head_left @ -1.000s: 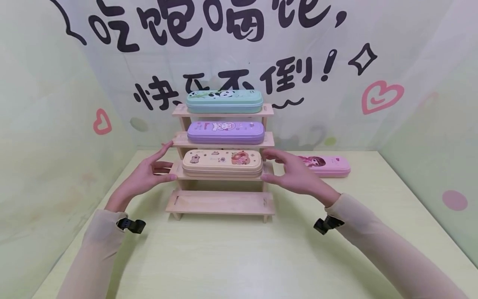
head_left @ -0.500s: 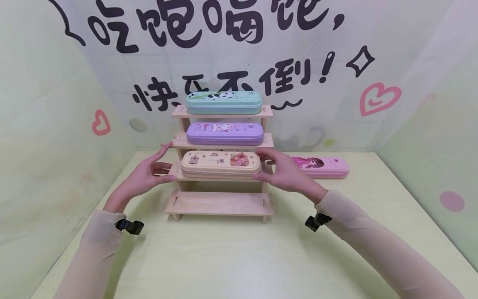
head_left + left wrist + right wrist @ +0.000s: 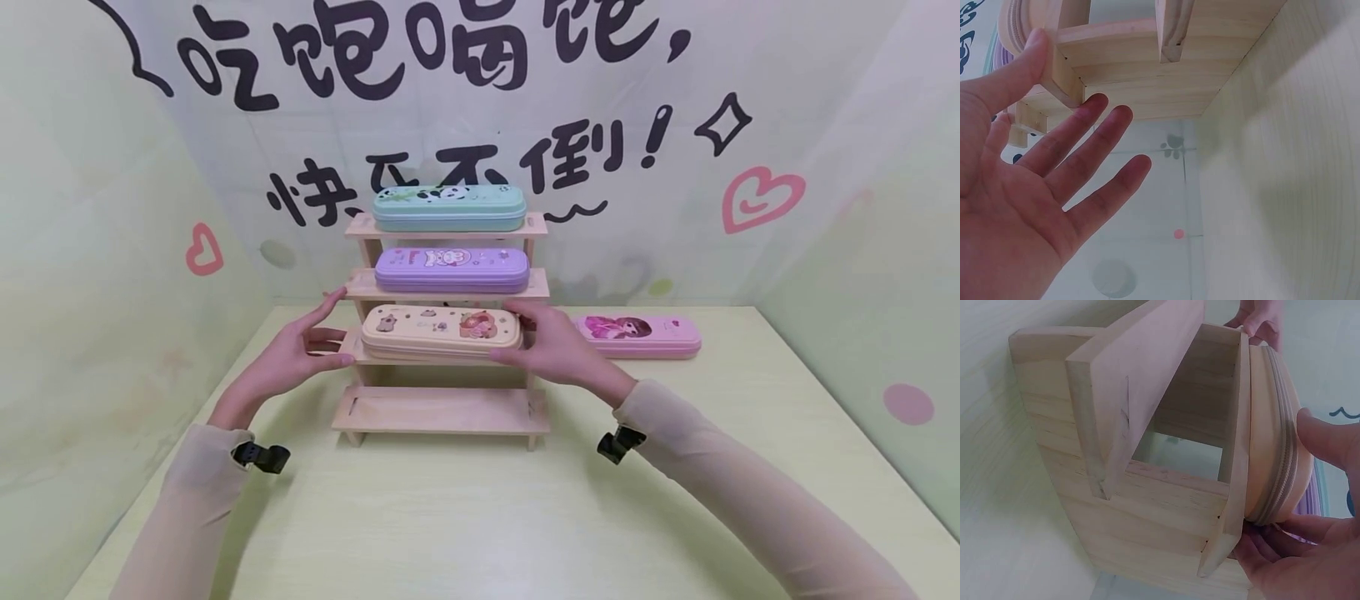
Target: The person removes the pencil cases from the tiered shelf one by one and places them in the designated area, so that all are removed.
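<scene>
We see the right hand curled round the right end of the cream case, thumb below and fingers over the top; the right wrist view shows the fingers wrapped at the end of the case. The left hand is spread with straight fingers beside the left end of the same tier, holding nothing; in the left wrist view its thumb lies against the wooden edge of the rack. The case rests on the third tier from the top of the rack, its right end slightly nearer to us than its left. Compared with the frames a second and half a second ago, we note that the right hand has moved leftward and closed on the case, and the case has shifted a little to the left; the left hand has kept its place. Above the case sit a purple case and a green case, each on its own tier. The bottom tier carries nothing. A pink case lies on the table to the right of the rack, behind the right hand.
</scene>
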Demonstrator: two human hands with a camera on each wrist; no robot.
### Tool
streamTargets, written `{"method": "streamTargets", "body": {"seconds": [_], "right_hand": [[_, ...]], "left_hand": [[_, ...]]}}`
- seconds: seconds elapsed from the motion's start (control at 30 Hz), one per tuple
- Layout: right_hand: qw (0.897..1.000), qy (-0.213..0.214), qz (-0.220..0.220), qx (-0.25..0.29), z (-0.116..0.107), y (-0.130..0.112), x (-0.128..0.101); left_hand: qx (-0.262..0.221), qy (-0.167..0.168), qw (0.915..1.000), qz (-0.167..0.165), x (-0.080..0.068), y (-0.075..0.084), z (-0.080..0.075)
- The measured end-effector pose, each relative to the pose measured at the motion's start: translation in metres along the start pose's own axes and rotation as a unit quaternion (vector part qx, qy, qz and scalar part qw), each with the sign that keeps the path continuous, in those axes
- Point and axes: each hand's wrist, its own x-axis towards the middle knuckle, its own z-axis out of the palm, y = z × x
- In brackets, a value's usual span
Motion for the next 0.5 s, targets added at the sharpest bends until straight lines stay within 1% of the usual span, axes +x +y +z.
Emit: {"method": "streamTargets", "body": {"seconds": [0.13,0.23,0.37,0.5], "right_hand": [[1.000,-0.001,0.015,0.010,0.0014,-0.0009,0.0017],[1.000,-0.005,0.018,0.019,0.0006,0.0007,0.0007],[0.999,-0.011,0.012,0.036,-0.0021,0.0031,-0.0015],[1.000,-0.016,0.004,0.026,-0.0041,0.0037,-0.0018]], "left_hand": [[0.000,0.001,1.0000,-0.002,-0.0008,-0.0004,0.0008],[-0.003,0.000,1.0000,0.000,-0.0010,-0.0007,0.0014],[-0.005,-0.001,0.9999,0.011,-0.0001,-0.0020,0.0016],[-0.004,0.001,0.9998,0.017,0.0008,-0.0034,0.0012]]}}
